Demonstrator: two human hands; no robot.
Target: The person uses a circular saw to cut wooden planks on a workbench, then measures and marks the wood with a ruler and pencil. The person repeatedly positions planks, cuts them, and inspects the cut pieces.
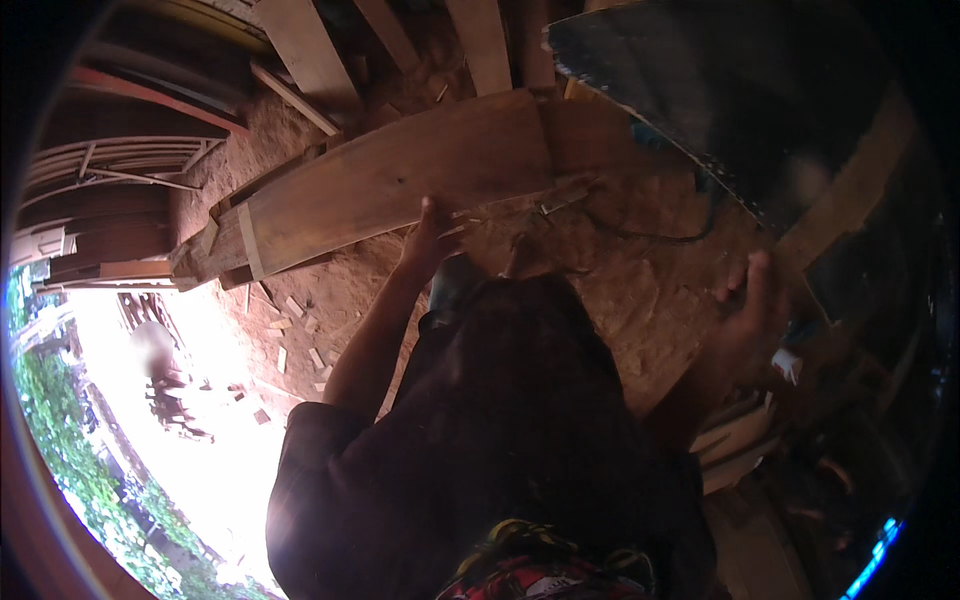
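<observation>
One broad plank (400,180) spans the upper middle of the frame, its long axis slanting from lower left to upper right. Its narrower left end points toward the bright opening (230,400) at lower left; a pale strip (250,242) crosses it there. The right end meets another board (605,138).

The left grip (442,222) is at the plank's lower edge, right of its middle, thumb and fingers spread; I cannot tell whether it presses on the wood. The right grip (745,285) is well apart from the plank, at right of frame near a dark panel (720,90), fingers bent; whether it holds anything is unclear.

Below, the brown floor (650,290) carries wood scraps (283,322) at left. More boards (310,50) stretch across the top, and green foliage (60,400) shows at far left.
</observation>
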